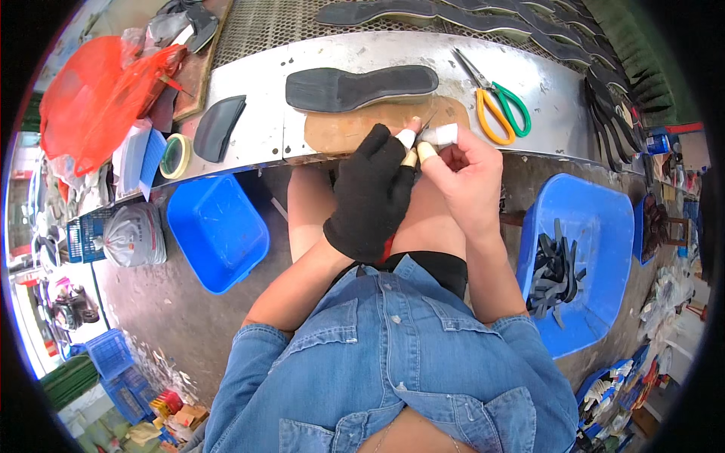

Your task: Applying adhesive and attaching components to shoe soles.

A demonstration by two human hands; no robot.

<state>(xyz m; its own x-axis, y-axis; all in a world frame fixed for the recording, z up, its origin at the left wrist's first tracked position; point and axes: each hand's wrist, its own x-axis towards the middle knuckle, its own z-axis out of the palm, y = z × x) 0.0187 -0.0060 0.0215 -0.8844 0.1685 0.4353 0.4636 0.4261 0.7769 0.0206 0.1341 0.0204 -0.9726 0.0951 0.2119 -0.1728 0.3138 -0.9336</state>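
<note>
Over the front edge of the bench, my left hand (370,189), in a black glove with wrapped fingertips, is closed with fingers bent together. My right hand (472,170) is bare apart from a white wrap and a yellowish cover on two digits, and it pinches close beside the left fingertips. Between them a thin dark pointed sliver (430,118) sticks up; its lower part is hidden, as is whatever else the fingers hold. Just beyond lies a black shoe sole (362,84), partly on a brown cutting board (332,130). Scissors (495,106) with yellow and green handles rest to the right.
Several soles (483,23) lie on the mesh surface behind the metal bench (260,87). At left are a curved black piece (219,130), a tape roll (175,156) and a red plastic bag (98,98). Below stand a blue bin (219,234) and a blue tub (604,249) holding black strips.
</note>
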